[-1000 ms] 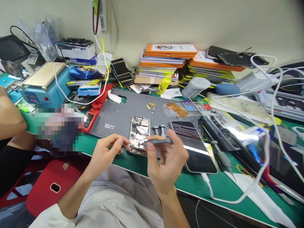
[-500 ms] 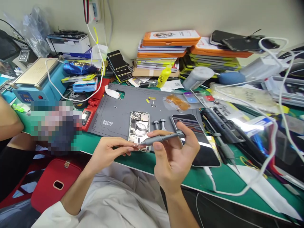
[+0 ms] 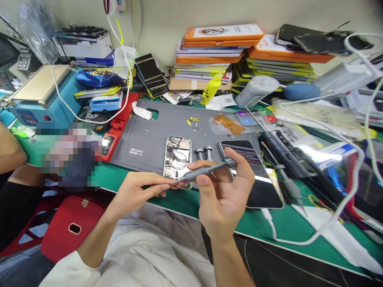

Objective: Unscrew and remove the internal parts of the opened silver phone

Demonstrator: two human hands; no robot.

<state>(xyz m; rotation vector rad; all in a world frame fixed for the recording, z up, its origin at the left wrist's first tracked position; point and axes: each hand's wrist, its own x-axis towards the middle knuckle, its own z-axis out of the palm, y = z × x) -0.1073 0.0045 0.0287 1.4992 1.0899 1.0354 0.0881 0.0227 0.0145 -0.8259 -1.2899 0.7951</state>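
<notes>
Left hand (image 3: 140, 192) pinches, right hand (image 3: 224, 195) loosely holds, the screwdriver (image 3: 200, 172).

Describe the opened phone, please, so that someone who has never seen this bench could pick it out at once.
Find the large gray mat on the green bench. At its near edge, just beyond the slim gray tool in the right hand, lies the opened phone. Its inner parts lie bare, unlike the bigger phone to its right, whose dark glass faces up.
</notes>
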